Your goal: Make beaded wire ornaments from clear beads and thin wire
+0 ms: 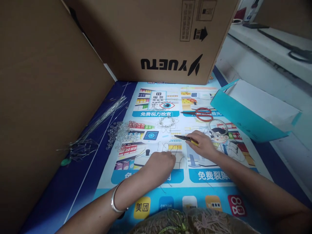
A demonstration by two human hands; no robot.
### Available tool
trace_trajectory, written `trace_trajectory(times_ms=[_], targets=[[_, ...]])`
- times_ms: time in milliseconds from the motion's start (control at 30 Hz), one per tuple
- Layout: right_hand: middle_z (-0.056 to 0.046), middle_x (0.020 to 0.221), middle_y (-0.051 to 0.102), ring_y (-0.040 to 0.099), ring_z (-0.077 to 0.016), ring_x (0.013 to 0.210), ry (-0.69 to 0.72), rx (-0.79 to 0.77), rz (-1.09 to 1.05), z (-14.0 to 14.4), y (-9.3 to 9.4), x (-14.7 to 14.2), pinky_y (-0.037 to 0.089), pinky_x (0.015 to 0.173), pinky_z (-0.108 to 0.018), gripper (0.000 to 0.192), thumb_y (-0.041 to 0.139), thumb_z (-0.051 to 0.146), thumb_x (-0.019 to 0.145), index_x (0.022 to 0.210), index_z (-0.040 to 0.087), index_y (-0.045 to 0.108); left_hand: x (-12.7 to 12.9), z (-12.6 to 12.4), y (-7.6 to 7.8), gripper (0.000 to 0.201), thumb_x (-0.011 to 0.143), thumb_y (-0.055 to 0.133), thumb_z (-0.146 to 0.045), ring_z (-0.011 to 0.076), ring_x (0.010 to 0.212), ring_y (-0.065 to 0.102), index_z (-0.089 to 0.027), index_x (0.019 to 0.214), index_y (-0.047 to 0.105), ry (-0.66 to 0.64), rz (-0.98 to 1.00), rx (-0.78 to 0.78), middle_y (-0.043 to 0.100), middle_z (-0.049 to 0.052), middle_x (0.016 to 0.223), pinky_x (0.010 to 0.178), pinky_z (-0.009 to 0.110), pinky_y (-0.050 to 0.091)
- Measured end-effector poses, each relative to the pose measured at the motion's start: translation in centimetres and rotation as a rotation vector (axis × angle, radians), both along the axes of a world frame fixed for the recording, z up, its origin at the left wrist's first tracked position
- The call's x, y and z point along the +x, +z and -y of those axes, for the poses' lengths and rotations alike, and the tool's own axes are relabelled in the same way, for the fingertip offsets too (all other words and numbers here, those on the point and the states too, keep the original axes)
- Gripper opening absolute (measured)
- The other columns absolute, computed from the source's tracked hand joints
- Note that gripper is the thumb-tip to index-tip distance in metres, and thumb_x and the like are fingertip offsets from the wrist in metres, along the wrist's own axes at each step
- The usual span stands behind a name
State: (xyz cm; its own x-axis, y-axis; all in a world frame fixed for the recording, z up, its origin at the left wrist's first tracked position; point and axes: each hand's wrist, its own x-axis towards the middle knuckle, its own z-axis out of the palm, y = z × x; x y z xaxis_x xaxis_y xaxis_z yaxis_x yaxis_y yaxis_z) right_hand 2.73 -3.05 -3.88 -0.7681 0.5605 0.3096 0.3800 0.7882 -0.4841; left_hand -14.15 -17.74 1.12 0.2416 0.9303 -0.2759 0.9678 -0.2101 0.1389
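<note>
Left hand (pixel 161 162) is curled knuckles-up on the printed poster (pixel 156 182), fingertips pinching thin wire (pixel 179 160) that loops between both hands; right hand (pixel 203 144) sits just beside it, closed around yellow-handled pliers (pixel 186 138) with the nose pointing left. Ahead of the left hand: beaded wire piece (pixel 167 122) and, further left, a pile of clear beads (pixel 122 131) plus a wire bundle (pixel 97 126). Ahead of the right hand: red scissors (pixel 202 113), tape roll (pixel 218 126); teal bag (pixel 253 113) off to its right, YUETU carton (pixel 156 39) beyond everything.
</note>
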Motion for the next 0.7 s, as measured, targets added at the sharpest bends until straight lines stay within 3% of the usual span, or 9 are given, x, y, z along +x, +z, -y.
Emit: trace_trajectory(times_ms=[133,333,700], targets=[[-0.006,0.091,0.060,0.055,-0.0170,0.085,0.010,-0.001,0.001,-0.1,-0.1,0.1,0.045,0.073,-0.030,0.024,0.050,0.033,0.083,0.103,0.020,0.057,0.1,0.0,-0.2,0.019,0.076,0.040,-0.007,0.0249,0.066,0.060,-0.012,0.084,0.057,-0.028,-0.020,0.018,0.062,0.012,0.078,0.053,0.034,0.045],[-0.006,0.092,0.059,0.055,-0.0167,0.085,0.025,0.005,0.003,-0.2,-0.2,0.1,0.045,0.073,-0.029,0.025,0.050,0.032,0.083,0.104,0.021,0.057,-0.2,-0.2,-0.6,0.018,0.082,0.038,-0.014,0.0236,0.065,0.060,-0.012,0.085,0.056,-0.022,0.000,0.002,0.061,0.012,0.077,0.055,0.033,0.045],[-0.005,0.090,0.058,0.055,-0.0161,0.083,0.053,-0.082,-0.063,-0.5,-0.2,0.2,0.045,0.072,-0.029,0.024,0.053,0.031,0.081,0.103,0.021,0.057,-1.5,-0.6,1.2,0.018,0.085,0.036,-0.021,0.0225,0.068,0.060,-0.016,0.083,0.054,0.034,0.040,0.021,0.062,0.007,0.080,0.056,0.031,0.043]])
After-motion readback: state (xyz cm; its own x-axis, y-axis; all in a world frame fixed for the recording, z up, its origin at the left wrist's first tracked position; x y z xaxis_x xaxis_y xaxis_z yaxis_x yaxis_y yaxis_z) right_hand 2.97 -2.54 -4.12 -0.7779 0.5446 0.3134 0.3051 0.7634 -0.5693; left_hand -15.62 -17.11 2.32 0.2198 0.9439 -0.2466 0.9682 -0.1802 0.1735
